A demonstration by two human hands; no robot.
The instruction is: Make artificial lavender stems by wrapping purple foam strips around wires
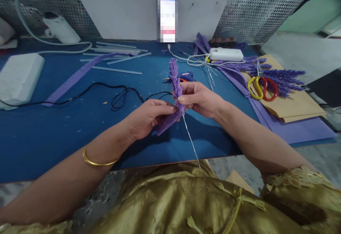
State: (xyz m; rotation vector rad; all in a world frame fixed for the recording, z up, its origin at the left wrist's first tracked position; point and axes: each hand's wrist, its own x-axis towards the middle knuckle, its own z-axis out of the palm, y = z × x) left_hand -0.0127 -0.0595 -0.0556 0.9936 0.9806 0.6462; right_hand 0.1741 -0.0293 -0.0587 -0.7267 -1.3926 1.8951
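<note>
A purple flower spike (174, 72) stands nearly upright above the table's front part, with a thin wire stem (190, 136) hanging from its lower end. My right hand (198, 99) pinches the spike at its lower half between thumb and fingers. Just below and to the left, my left hand (157, 115) is closed on a purple strip (166, 123) that meets the base of the spike. The strip's loose end points down and left. Behind the spike lies a blue glue gun (186, 75), partly hidden by the flower and my right hand.
Scissors (262, 88), finished purple flowers (287, 79) and brown paper (295, 102) lie at the right. Glue sticks (117, 70) and a long purple strip (71, 77) are back left. A black cable (101, 83) crosses the blue table (53, 138). A phone (167, 17) stands behind.
</note>
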